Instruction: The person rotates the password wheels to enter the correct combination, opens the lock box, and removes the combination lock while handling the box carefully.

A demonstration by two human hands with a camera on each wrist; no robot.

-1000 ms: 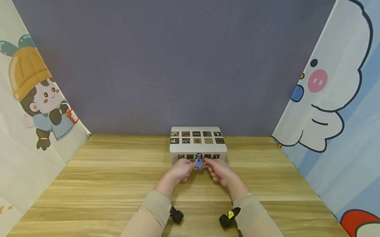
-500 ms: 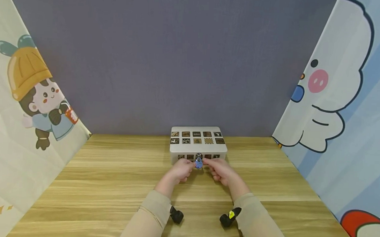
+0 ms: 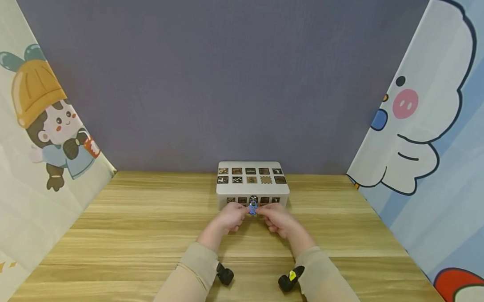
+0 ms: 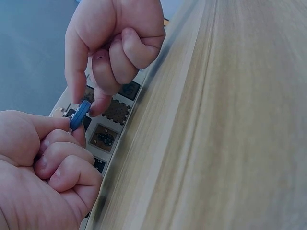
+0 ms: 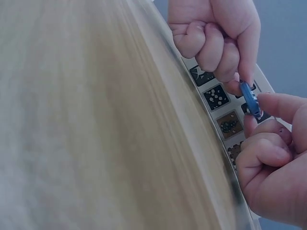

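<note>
A small blue padlock (image 3: pixel 253 208) hangs at the metal clasp (image 3: pixel 253 198) on the front of a white box (image 3: pixel 248 190) printed with dark square pictures. My left hand (image 3: pixel 231 215) pinches the padlock's left side between thumb and forefinger, its other fingers curled in. From the opposite side my right hand (image 3: pixel 278 219) holds the padlock's right edge between thumb and index finger. Both wrist views show the blue padlock (image 4: pixel 80 115) edge-on between the two hands. Fingers partly cover its face, and its markings are too small to read.
The box stands on a wood-grain table (image 3: pixel 151 236), close to the grey back panel (image 3: pixel 236 79). Side panels with cartoon prints flank the table, a white figure (image 3: pixel 428 86) on the right one. A black wrist camera (image 3: pixel 224 275) sits at the left cuff.
My right hand has shifted slightly left, and its fingertips now meet the padlock's right edge. The left hand and the box have stayed in place.
</note>
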